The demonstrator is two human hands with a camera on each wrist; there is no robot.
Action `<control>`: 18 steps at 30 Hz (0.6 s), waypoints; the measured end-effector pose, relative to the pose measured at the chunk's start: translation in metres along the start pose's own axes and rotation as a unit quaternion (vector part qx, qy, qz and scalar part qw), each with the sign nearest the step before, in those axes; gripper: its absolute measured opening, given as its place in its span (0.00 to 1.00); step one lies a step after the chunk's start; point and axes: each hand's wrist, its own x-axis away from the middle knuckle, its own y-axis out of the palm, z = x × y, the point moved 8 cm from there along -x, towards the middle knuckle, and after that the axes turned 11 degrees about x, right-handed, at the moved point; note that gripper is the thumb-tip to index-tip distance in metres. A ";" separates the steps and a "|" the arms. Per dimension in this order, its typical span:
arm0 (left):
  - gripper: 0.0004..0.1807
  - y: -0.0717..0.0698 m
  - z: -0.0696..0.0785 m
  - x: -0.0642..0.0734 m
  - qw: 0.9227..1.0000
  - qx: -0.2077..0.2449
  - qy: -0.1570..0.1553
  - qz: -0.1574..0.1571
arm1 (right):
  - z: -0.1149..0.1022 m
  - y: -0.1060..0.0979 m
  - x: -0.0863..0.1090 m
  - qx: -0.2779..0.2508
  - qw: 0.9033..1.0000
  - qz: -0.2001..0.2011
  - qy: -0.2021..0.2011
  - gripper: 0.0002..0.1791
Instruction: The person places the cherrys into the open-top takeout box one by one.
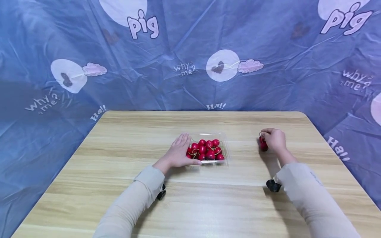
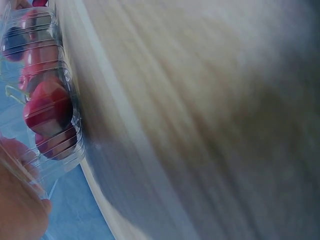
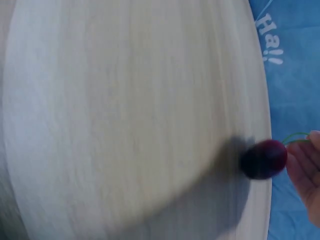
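Observation:
A clear plastic container (image 1: pixel 212 162) holding several red cherries (image 1: pixel 210 154) with thin green stems sits mid-table. My left hand (image 1: pixel 179 153) lies against its left end, fingers extended towards the back corner and thumb along the front side. In the left wrist view, part of that hand (image 2: pixel 20 210) shows beside the clear wall, with cherries (image 2: pixel 49 110) inside. Off to the right, my right hand (image 1: pixel 275 140) pinches a dark red cherry (image 3: pixel 264 159) by its stem. The cherry hangs below the fingertips; whether it touches the table cannot be told.
The light wood table (image 1: pixel 208 205) has rounded back corners. Behind it and along its sides hangs a blue printed cloth (image 1: pixel 178 89). Black wrist devices, such as the one (image 1: pixel 273 185) under the right sleeve, sit close to the tabletop.

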 end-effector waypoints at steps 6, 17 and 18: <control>0.61 -0.001 0.000 0.001 1.000 -0.002 0.002 0.004 | -0.011 -0.001 0.007 -0.145 0.989 -0.014 0.027 0.14; 0.61 0.001 0.001 0.000 1.000 -0.002 0.013 0.015 | 0.038 0.043 -0.027 -0.355 0.934 0.011 0.034 0.12; 0.61 0.001 0.001 0.000 1.000 -0.001 0.013 0.014 | 0.046 0.049 -0.033 -0.376 0.926 0.018 0.036 0.11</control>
